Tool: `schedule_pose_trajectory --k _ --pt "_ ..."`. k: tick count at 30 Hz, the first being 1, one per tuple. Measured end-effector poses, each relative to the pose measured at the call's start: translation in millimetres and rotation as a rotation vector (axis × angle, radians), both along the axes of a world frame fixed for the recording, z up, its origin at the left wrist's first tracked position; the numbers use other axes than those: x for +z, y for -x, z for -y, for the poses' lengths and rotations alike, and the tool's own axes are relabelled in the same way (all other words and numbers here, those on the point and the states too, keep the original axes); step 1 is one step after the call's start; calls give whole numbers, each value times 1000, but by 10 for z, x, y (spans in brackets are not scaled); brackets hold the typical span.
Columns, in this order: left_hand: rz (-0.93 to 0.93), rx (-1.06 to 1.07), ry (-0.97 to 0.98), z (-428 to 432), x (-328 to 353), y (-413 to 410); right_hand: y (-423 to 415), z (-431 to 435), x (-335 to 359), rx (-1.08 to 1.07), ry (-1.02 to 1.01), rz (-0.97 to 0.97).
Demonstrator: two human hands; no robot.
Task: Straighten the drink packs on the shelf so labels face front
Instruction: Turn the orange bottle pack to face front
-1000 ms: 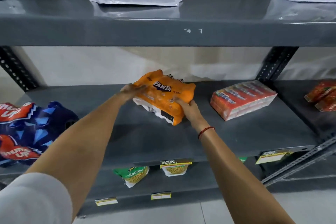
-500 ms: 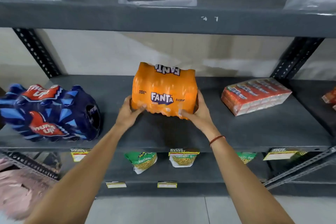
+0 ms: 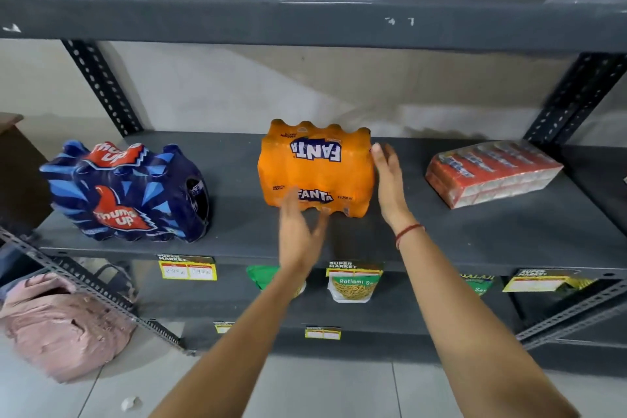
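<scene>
Three packs sit on the grey middle shelf (image 3: 441,241) in front of you. At centre frame the orange Fanta pack (image 3: 317,166) stands upright, a shrink-wrapped bundle of small bottles whose caps bulge along its top edge; its front face shows the Fanta logo right way up, and the logo on top reads upside down to you. Your right hand (image 3: 390,185) is open and flat, fingers straight, lying along the pack's right side and holding nothing. Your left hand (image 3: 298,234) is blurred just before the pack's lower front edge, fingers spread and loose; whether it touches the wrap you cannot tell. At left of the frame the dark blue Thums Up pack (image 3: 125,193) stands angled, its open end turned to the right. At right the red carton pack (image 3: 492,173) lies flat and skewed, a wrapped row of small red boxes. Below, at lower centre, a snack pouch (image 3: 353,287) hangs under a yellow price tag (image 3: 188,270).
</scene>
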State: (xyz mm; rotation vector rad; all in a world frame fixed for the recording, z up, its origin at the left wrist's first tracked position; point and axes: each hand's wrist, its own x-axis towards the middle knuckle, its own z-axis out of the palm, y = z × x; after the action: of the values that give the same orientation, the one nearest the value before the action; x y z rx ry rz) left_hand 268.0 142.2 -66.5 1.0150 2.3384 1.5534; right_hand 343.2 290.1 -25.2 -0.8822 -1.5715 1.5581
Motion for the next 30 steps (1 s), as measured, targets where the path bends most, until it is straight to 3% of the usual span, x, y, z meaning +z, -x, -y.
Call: schedule_pose_trajectory --k 3,5,9,14,17,23,26,28,30 --pt "160 -126 75 -243 47 -228 48 -121 114 180 43 83" --pt "213 -170 89 -315 73 -232 19 -143 143 184 -11 151" --pt "187 -276 192 -258 16 10 -120 12 160 55 -92 212" --pt "221 -314 168 -269 13 217 -278 300 -37 -80 -240 201" --pt "178 -329 149 -205 33 428 -289 538 -133 -121 -328 117" --pt "122 -560 278 -38 152 951 -172 1026 -233 -185 -362 31" --pt "164 -466 249 77 142 1221 -49 1208 -221 -102 -439 37" --pt "257 -215 84 150 40 1285 34 1207 -231 13 -475 77" --pt "253 105 -10 222 -24 1201 60 1054 -201 -20 -474 96"
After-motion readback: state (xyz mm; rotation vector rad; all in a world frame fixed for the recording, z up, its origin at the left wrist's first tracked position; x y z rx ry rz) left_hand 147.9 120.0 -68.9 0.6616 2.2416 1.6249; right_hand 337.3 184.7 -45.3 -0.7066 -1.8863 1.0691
